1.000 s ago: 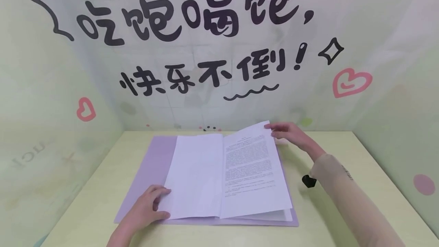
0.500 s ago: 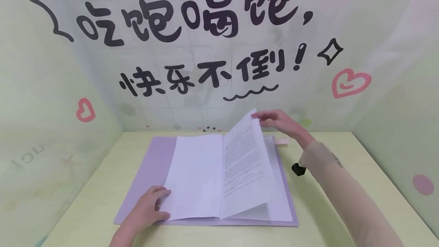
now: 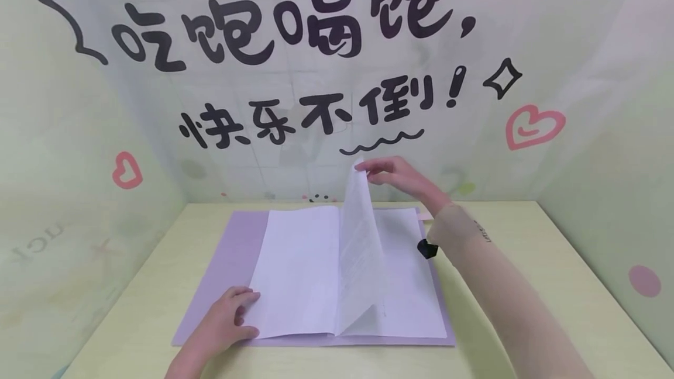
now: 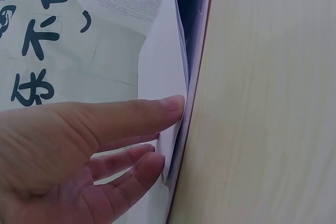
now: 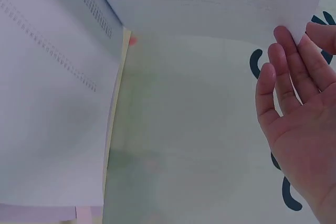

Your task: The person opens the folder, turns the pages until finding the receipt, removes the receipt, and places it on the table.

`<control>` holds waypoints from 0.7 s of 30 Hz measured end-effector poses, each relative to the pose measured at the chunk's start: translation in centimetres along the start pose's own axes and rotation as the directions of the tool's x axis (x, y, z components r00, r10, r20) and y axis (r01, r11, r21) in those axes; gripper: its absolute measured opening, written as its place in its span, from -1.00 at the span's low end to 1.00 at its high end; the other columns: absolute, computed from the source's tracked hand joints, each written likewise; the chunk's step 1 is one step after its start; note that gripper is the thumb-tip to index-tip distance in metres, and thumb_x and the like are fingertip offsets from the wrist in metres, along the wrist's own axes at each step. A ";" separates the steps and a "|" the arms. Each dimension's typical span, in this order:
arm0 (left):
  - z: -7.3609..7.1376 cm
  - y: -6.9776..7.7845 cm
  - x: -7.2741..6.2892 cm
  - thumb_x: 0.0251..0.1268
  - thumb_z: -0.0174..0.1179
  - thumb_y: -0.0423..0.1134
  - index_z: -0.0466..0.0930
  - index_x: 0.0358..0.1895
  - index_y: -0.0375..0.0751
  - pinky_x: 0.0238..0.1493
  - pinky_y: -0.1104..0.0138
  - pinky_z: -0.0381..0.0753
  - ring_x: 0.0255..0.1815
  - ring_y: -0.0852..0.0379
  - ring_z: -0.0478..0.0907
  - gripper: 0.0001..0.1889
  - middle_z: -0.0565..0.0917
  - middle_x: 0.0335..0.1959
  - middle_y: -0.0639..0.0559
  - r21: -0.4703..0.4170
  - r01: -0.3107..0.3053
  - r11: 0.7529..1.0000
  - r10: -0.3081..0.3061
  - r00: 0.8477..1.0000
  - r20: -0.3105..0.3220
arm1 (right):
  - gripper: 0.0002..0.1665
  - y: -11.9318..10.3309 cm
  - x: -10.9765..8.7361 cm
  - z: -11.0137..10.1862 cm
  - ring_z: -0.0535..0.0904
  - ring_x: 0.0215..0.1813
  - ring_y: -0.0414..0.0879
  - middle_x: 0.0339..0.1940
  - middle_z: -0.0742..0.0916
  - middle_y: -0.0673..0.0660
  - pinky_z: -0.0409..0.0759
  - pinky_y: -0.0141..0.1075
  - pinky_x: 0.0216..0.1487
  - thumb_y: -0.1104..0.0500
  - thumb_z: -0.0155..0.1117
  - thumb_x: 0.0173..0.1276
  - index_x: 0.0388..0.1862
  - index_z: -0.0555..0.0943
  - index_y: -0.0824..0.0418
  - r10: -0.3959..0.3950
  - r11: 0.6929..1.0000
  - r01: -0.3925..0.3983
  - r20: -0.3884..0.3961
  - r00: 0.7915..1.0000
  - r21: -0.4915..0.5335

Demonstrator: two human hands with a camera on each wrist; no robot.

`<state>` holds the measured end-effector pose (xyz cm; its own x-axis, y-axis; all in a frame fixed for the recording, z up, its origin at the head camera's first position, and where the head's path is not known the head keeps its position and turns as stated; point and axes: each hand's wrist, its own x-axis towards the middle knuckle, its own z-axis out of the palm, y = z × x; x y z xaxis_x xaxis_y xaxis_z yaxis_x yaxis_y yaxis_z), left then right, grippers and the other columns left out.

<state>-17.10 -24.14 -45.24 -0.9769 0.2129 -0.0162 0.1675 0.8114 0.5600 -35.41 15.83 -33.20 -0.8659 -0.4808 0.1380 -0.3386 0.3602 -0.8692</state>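
Observation:
A purple-covered booklet (image 3: 210, 274) lies open on the table, with white pages on both sides. Its left page (image 3: 297, 274) shows blank. In the head view, a printed page (image 3: 360, 250) stands nearly upright from the spine, and my right hand (image 3: 400, 177) pinches its upper corner between thumb and fingers. The right wrist view shows that hand (image 4: 84, 150) (image 5: 304, 108) with its other fingers loosely bent. My left hand (image 3: 223, 320) rests on the lower left edge of the pages, thumb and fingers apart. Beneath the raised page lies another white page (image 3: 416, 274).
A pale wooden table (image 3: 489, 285) bears the booklet. Behind it rises a pale wall (image 3: 295, 174) with large black lettering. A pink tab (image 3: 424, 216) sticks out at the booklet's right side. A small black device (image 3: 427, 248) sits by the right sleeve.
My right hand has moved left and upward, lifting the printed page from the right side to nearly upright. My left hand has stayed at the left page's edge.

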 end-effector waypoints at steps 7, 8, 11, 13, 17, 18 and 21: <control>0.1 -0.4 0.0 -0.26 0.58 -0.27 0.60 0.15 -0.33 -0.17 0.43 0.58 -0.20 0.24 0.50 -0.29 0.55 0.18 -0.21 0.032 -0.035 0.999 0.036 0.999 -0.018 | -0.55 -0.8 1.8 2.1 0.58 0.09 -0.05 0.20 0.69 0.16 0.49 -0.13 0.29 0.26 0.19 0.37 0.25 0.59 0.17 -0.055 0.998 0.056 -0.032 0.998 0.018; 0.1 -0.4 0.0 -0.26 0.58 -0.28 0.60 0.14 -0.33 -0.20 0.44 0.57 -0.22 0.26 0.49 -0.29 0.55 0.18 -0.21 0.025 -0.039 0.999 0.039 0.999 -0.019 | -0.54 -0.9 2.1 2.5 0.59 0.09 -0.05 0.20 0.69 0.17 0.49 -0.12 0.29 0.27 0.20 0.37 0.25 0.59 0.18 -0.061 0.998 0.061 -0.033 0.998 0.019; 0.1 -0.7 -0.1 -0.26 0.58 -0.29 0.60 0.14 -0.32 -0.24 0.47 0.55 -0.23 0.28 0.47 -0.29 0.55 0.18 -0.21 0.002 -0.044 0.999 0.044 0.999 -0.020 | -0.54 -1.3 2.8 3.8 0.60 0.14 0.00 0.23 0.67 0.18 0.52 -0.09 0.30 0.30 0.22 0.36 0.25 0.58 0.21 -0.068 0.997 0.069 -0.036 0.997 0.027; 0.1 -0.8 -0.1 -0.25 0.58 -0.29 0.60 0.15 -0.31 -0.25 0.48 0.55 -0.22 0.28 0.48 -0.30 0.54 0.19 -0.20 -0.018 -0.042 0.999 0.042 0.999 -0.015 | -0.54 -1.6 3.2 4.6 0.60 0.17 0.03 0.25 0.65 0.20 0.54 -0.10 0.29 0.31 0.24 0.35 0.24 0.58 0.21 -0.068 0.997 0.069 -0.037 0.997 0.033; 0.1 -1.1 -0.1 -0.24 0.58 -0.28 0.60 0.15 -0.29 -0.27 0.49 0.54 -0.22 0.29 0.47 -0.30 0.53 0.21 -0.19 -0.041 -0.039 0.998 0.039 0.999 -0.004 | -0.53 -2.0 4.1 6.3 0.60 0.20 0.03 0.26 0.65 0.16 0.59 -0.17 0.25 0.31 0.28 0.34 0.23 0.58 0.17 -0.067 0.997 0.068 -0.034 0.997 0.033; 0.1 -1.2 -0.1 -0.24 0.58 -0.28 0.60 0.15 -0.29 -0.27 0.49 0.54 -0.23 0.31 0.46 -0.30 0.53 0.20 -0.19 -0.046 -0.042 0.998 0.042 0.999 -0.005 | -0.52 -2.1 4.3 6.8 0.61 0.20 0.03 0.25 0.65 0.15 0.59 -0.17 0.24 0.31 0.29 0.33 0.24 0.57 0.16 -0.072 0.997 0.073 -0.033 0.997 0.033; 0.1 -1.4 -0.2 -0.24 0.58 -0.26 0.60 0.14 -0.29 -0.28 0.49 0.53 -0.25 0.36 0.42 -0.30 0.53 0.19 -0.20 -0.053 -0.073 0.996 0.073 0.997 -0.012 | -0.49 -2.3 4.8 8.1 0.61 0.20 -0.01 0.25 0.65 0.10 0.60 -0.19 0.21 0.25 0.34 0.32 0.26 0.56 0.10 -0.075 0.997 0.075 -0.029 0.997 0.016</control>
<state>-17.10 -25.32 -46.11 -0.9636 0.2649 0.0344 0.2314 0.7634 0.6030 -35.81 6.28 -34.40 -0.8486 -0.4826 0.2166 -0.3967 0.3098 -0.8641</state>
